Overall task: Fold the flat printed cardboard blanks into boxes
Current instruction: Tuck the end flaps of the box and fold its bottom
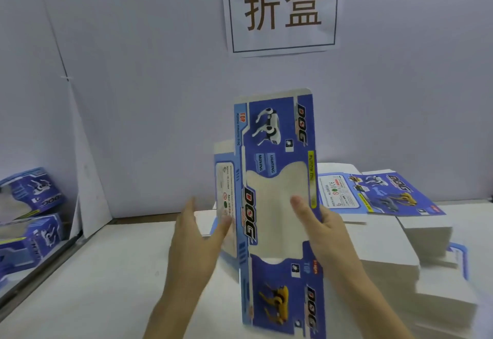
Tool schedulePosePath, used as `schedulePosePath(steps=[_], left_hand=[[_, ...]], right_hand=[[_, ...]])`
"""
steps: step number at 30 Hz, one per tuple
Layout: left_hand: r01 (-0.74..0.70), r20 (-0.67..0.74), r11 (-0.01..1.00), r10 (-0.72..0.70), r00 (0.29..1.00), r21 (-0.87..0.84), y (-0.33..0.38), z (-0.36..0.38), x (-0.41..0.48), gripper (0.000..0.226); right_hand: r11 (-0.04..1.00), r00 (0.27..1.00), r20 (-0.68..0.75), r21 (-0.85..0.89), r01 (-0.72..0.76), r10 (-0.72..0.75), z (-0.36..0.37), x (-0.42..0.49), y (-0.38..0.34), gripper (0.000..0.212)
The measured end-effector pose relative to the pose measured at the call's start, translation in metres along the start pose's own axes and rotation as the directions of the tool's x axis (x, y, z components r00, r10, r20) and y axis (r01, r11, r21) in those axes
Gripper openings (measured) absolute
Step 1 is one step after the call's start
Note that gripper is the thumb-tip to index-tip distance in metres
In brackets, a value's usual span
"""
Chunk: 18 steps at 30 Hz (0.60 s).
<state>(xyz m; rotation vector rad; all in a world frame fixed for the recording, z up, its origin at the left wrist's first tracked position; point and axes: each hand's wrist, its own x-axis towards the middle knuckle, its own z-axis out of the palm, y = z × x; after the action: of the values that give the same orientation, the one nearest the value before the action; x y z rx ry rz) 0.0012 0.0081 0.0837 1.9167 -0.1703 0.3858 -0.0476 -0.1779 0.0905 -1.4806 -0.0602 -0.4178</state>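
Observation:
A blue printed cardboard blank (277, 151) with "DOG" lettering and a pale window stands on end in front of me, its left side panel bent back. My right hand (322, 229) grips its right edge, thumb lying across the window. My left hand (197, 234) is flat with straight fingers, the thumb touching the bent left panel. A stack of flat blanks (400, 234) lies to the right, a printed one (384, 191) face up on top at the back.
Several folded blue boxes (32, 210) are piled at the far left beyond a metal table edge. A white table (106, 272) runs under my hands. A paper sign (282, 7) hangs on the white wall behind.

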Motion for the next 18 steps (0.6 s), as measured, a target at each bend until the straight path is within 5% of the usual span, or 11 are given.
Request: schedulePosePath(steps=[2, 5, 8, 12, 16, 18], left_hand=[[-0.162, 0.054, 0.984, 0.166, 0.985, -0.069, 0.01, 0.005, -0.009, 0.082], [-0.109, 0.282, 0.91, 0.235, 0.93, -0.399, 0.025, 0.007, -0.019, 0.116], [-0.154, 0.311, 0.893, 0.302, 0.901, -0.422, 0.03, 0.004, -0.021, 0.147], [-0.194, 0.322, 0.901, 0.33, 0.887, -0.388, 0.038, -0.006, -0.026, 0.132], [-0.249, 0.288, 0.886, 0.374, 0.882, -0.39, 0.041, -0.006, -0.029, 0.128], [-0.3, 0.257, 0.88, 0.406, 0.877, -0.368, 0.04, -0.006, -0.03, 0.125]], right_hand=[[0.995, 0.992, 0.077, -0.007, 0.098, -0.097, 0.012, -0.002, 0.002, 0.041], [0.993, 0.968, 0.225, 0.009, 0.115, -0.114, 0.028, -0.008, 0.005, 0.073], [0.977, 0.929, 0.341, -0.104, 0.189, -0.144, 0.029, -0.009, 0.014, 0.094], [0.969, 0.886, 0.442, -0.12, 0.216, -0.142, 0.023, -0.007, 0.01, 0.104], [0.932, 0.867, 0.453, -0.18, 0.316, -0.206, 0.022, 0.002, 0.011, 0.08], [0.96, 0.892, 0.421, -0.14, 0.241, -0.163, 0.018, -0.001, 0.008, 0.07]])
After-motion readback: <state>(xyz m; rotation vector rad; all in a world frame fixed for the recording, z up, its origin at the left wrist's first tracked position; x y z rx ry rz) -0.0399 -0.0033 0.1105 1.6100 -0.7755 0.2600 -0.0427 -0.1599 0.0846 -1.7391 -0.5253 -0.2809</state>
